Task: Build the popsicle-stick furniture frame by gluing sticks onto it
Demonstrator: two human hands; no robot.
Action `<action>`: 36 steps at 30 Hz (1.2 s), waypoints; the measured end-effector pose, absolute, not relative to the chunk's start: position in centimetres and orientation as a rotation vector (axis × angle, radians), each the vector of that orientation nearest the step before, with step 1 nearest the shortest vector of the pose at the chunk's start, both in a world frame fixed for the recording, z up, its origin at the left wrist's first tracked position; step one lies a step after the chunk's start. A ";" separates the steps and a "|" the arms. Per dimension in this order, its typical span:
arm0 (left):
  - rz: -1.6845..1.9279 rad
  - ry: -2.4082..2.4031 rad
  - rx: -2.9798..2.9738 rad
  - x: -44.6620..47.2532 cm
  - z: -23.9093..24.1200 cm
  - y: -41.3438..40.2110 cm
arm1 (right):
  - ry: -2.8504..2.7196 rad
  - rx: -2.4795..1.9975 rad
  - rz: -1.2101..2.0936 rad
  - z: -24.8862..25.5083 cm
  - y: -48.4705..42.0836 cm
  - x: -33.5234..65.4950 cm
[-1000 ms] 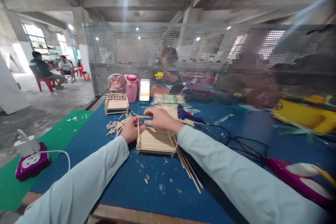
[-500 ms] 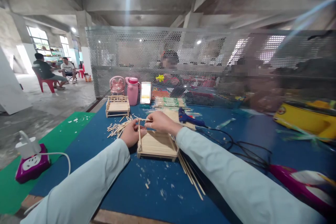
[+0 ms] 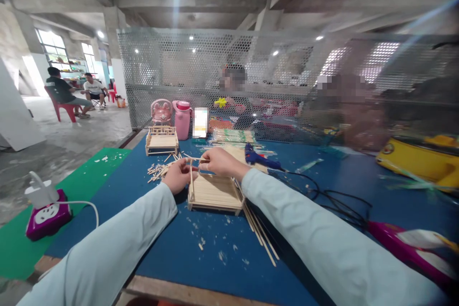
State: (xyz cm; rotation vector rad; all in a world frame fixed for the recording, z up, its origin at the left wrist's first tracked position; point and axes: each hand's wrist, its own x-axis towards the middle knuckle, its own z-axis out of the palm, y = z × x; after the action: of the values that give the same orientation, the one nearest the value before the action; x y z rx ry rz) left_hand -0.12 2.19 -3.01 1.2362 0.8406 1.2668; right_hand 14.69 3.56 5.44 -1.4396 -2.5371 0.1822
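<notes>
A small bed-like frame of wooden sticks (image 3: 217, 194) sits on the blue table in front of me. My left hand (image 3: 177, 176) is closed at its far left corner, fingers around the upright there. From above, my right hand (image 3: 223, 161) pinches a thin wooden stick (image 3: 194, 158) that lies across the top of that corner. Its fingertips are partly hidden. Behind my left hand is a pile of short stick pieces (image 3: 158, 171). Long sticks (image 3: 261, 236) lie beside the frame's right side. Beyond my right wrist rests a blue glue gun (image 3: 260, 157).
A similar stick frame (image 3: 162, 140), a pink bottle (image 3: 182, 120) and a phone (image 3: 200, 123) stand at the back, before a perforated metal screen (image 3: 172, 64). Black cables (image 3: 322, 196) run to a purple power strip (image 3: 405, 244) on the right. People sit beyond the table.
My view has tipped slightly, so the table things sit a little higher in the picture. Both hands stay at the same corner of the frame, with the stick still across it.
</notes>
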 end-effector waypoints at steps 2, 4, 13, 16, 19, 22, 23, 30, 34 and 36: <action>1.256 0.842 1.260 0.2 -3.0 2.3 | -2.541 -1.441 0.180 5.5 3.6 14.7; 1.251 0.851 1.279 0.5 -3.0 2.4 | -2.544 -1.443 0.180 5.5 3.7 14.7; 1.262 0.873 1.277 0.8 -3.0 2.3 | -2.547 -1.435 0.218 5.4 3.8 14.8; 1.272 0.884 1.275 0.9 -2.8 2.1 | -2.567 -1.387 0.254 5.5 3.7 14.8; 1.270 0.898 1.263 1.0 -2.8 2.1 | -2.559 -1.330 0.305 6.1 3.6 15.3; 1.272 0.912 1.252 0.9 -2.8 2.2 | -2.321 -1.326 0.282 6.7 3.8 16.3; 1.273 0.916 1.251 0.9 -2.8 2.2 | -2.200 -1.331 0.259 6.9 3.7 16.7; 1.269 0.929 1.257 0.7 -2.8 2.2 | -1.848 -1.262 0.173 6.5 -1.2 17.8; 1.271 0.942 1.253 0.7 -2.7 2.1 | -1.989 -1.092 0.104 4.9 -7.2 16.6; 1.266 0.952 1.247 0.8 -2.7 2.1 | -2.224 -0.910 0.068 3.5 -9.8 15.9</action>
State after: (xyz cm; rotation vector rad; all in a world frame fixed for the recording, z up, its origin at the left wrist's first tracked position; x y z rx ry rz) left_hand 0.76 2.14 -2.67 1.2466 0.9520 1.2663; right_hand 15.88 -9.76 3.46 -0.9102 -2.2243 0.0681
